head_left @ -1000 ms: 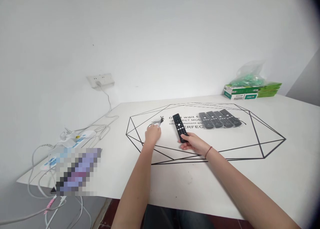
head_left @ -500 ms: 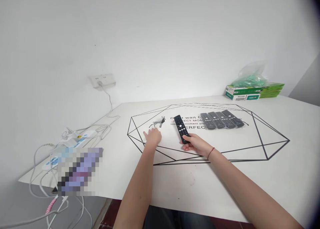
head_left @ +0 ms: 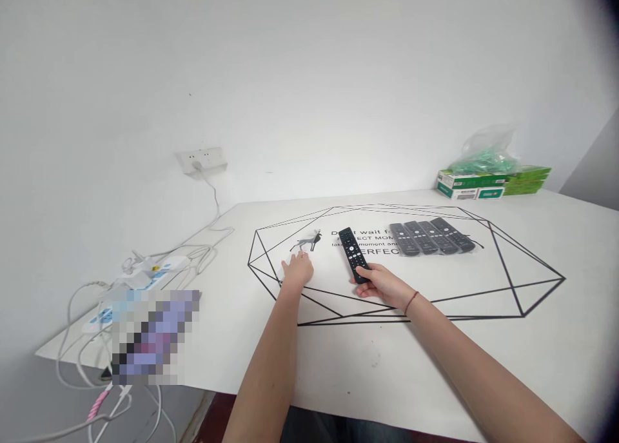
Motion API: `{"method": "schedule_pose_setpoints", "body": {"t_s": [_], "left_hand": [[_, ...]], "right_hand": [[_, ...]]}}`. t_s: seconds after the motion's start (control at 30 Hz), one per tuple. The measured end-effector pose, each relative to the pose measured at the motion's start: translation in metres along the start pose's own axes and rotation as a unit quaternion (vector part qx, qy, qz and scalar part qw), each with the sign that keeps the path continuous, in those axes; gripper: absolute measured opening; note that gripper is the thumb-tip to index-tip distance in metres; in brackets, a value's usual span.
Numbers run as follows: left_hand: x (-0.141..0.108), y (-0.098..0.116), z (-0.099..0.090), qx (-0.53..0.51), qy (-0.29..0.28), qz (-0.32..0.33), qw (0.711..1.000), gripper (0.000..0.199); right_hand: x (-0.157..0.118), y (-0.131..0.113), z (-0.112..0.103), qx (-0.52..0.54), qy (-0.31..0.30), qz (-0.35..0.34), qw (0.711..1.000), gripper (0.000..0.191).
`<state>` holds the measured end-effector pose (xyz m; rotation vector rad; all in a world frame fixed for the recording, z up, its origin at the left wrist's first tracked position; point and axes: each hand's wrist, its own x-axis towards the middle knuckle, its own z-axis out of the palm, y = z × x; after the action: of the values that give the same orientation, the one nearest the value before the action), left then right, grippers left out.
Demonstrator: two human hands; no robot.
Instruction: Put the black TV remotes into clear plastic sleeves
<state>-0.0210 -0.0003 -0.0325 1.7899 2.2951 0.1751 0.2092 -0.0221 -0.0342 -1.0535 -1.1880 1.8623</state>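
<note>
In my right hand (head_left: 382,285) is a black remote control (head_left: 352,249), gripped at its near end with the thumb on top. Its buttons face up and its far end points away from me, over the printed lettering. My left hand (head_left: 298,271) rests palm down on the table just below the printed deer, fingers partly spread; something faint and clear may lie under it, but I cannot make it out. To the right, several remote controls (head_left: 430,236) in clear plastic sleeves lie side by side, slightly overlapping.
The white table (head_left: 333,359) bears black printed lines. Green and white boxes (head_left: 471,182) with a clear plastic bag (head_left: 488,153) on top stand at the back right. At left lie a power strip (head_left: 167,272), tangled cables and a blurred-out purple item (head_left: 162,330).
The view has shifted slightly, so everything sits a little lower. My left hand's fingers look less spread. My right hand keeps holding the remote control in about the same place.
</note>
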Motion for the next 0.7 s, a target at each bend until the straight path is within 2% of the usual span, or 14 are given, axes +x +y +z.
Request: {"method": "schedule_pose_setpoints", "body": {"t_s": [0.57, 0.63, 0.7], "left_hand": [[-0.0012, -0.0063, -0.0041, -0.002, 0.025, -0.008, 1.0, 0.05], [-0.0022, -0.0055, -0.0054, -0.001, 0.041, -0.008, 0.999, 0.048], [-0.004, -0.0009, -0.0071, -0.018, 0.084, 0.004, 0.996, 0.044]], "right_hand": [[0.0002, 0.0009, -0.0021, 0.009, -0.006, 0.0, 1.0, 0.017], [-0.0002, 0.0, -0.0017, 0.014, -0.005, -0.001, 1.0, 0.016], [-0.0003, -0.0005, -0.0009, 0.021, -0.005, 0.0, 1.0, 0.015]]}}
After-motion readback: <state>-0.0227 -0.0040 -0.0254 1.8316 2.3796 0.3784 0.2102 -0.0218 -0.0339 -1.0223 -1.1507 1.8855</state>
